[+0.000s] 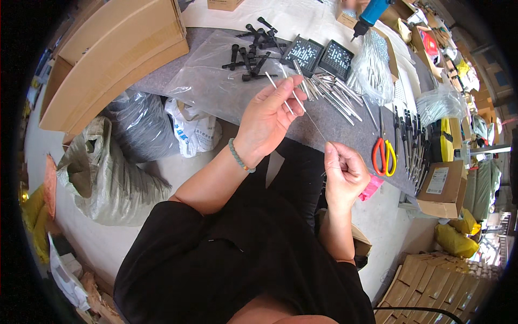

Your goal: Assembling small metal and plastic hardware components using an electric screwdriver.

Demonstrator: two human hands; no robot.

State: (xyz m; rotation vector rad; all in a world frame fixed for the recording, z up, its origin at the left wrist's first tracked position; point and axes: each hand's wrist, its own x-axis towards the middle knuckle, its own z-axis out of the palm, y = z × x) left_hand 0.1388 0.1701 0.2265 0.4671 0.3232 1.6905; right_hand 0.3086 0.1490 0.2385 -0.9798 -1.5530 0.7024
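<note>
My left hand (271, 114) is raised over the front edge of the workbench, closed on two thin white rods (280, 95) that stick out past the fingers. A fine thread or wire (316, 127) runs from the lower end of one rod to my right hand (345, 171), whose thumb and finger pinch its end. Red-and-yellow handled scissors (384, 156) lie on the bench right of my right hand. Loose metal rods (335, 96) are spread beyond my hands, near two black trays (303, 55) of small shiny parts.
Black plastic clamp-like parts (253, 54) lie on a clear plastic sheet (202, 81). A bagged bundle of rods (372, 70) sits below a blue power screwdriver (372, 15). A large cardboard box (121, 65) stands at left, a woven sack (108, 178) on the floor, and stacked cartons (426, 286) at lower right.
</note>
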